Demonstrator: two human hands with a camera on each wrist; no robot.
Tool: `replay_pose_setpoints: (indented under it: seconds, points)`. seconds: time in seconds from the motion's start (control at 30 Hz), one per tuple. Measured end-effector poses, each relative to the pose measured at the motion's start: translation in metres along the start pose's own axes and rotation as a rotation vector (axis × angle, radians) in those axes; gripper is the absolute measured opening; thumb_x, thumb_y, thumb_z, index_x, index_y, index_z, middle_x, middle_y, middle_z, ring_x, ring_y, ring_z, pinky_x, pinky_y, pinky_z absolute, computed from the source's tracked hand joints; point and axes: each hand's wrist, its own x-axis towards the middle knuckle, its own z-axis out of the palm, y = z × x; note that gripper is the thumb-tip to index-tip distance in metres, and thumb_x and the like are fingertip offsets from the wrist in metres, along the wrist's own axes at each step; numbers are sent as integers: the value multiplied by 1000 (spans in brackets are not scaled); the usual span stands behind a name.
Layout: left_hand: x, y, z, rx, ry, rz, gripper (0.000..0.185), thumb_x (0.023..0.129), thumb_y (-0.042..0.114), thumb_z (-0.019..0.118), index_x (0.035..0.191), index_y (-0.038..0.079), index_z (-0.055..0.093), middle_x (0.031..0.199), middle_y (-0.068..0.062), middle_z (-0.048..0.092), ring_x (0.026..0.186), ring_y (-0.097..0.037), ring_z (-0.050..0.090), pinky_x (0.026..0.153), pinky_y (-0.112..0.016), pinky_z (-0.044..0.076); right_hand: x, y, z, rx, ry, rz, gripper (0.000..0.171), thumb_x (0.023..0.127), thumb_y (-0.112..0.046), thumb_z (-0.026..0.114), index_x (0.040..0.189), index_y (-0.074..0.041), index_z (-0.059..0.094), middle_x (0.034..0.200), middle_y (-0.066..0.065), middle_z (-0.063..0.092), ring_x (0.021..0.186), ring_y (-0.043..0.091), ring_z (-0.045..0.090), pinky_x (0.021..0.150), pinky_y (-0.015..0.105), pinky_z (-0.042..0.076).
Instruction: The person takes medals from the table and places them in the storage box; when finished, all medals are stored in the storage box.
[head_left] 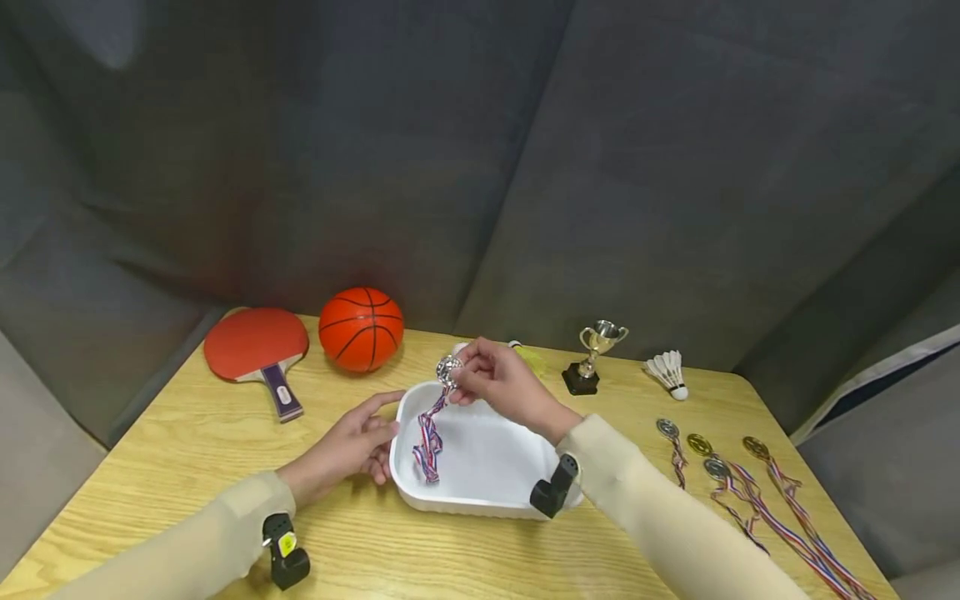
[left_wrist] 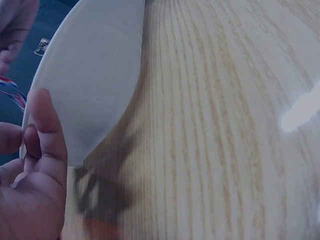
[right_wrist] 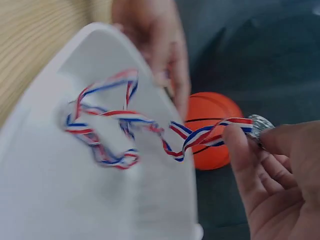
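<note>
A staged recording booth: grey curtain [head_left: 480,150] encloses a wooden table [head_left: 187,433].

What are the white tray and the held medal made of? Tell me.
White tray: likely matte plastic or foam; smooth, uniform, thin rim. Medal: seemingly silver-toned metal, glinting between the right hand's fingers; its ribbon looks woven fabric, striped red, white, blue.

You have nothing legible in front of you. The table tennis paddle [head_left: 258,354] carries a small pale badge on its purple handle, too small to make out. The device strapped at your left wrist [head_left: 286,554] shows a yellow sticker whose marks cannot be read. In the left wrist view a small white mark with a printed pattern [left_wrist: 42,46] sits on the dark background beyond the white tray [left_wrist: 95,75], blurred past reading.
</note>
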Motion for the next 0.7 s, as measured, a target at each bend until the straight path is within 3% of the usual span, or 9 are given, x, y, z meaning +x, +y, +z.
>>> replay_pose_setpoints:
  seconds: [0.2, 0.4, 0.7]
  points:
    - [0, 1, 0, 6, -7, 0, 58, 111, 10, 46, 165, 14, 25, 91, -9, 60, 65, -11, 61, 58, -21, 58, 2, 25, 14, -72, -145, 99, 16, 102, 2, 60, 116, 9, 57, 89, 22, 74, 71, 10, 72, 83, 50, 67]
    - [1, 1, 1, -7, -24, 22, 59, 111, 10, 46, 166, 12, 24, 91, -8, 60, 65, -10, 61, 58, -21, 58, -1, 45, 23, -147, -256, 154, 11, 101, 2, 61, 111, 8, 61, 83, 25, 75, 66, 13, 73, 71, 36, 67]
    - [2, 0, 3, -13, -10, 20, 60, 111, 10, 48, 166, 12, 24, 89, -6, 59, 63, -10, 61, 55, -21, 57, 1, 55, 40, -184, -283, 197, 4, 100, -1, 65, 99, 3, 63, 74, 19, 73, 58, 7, 66, 61, 25, 63]
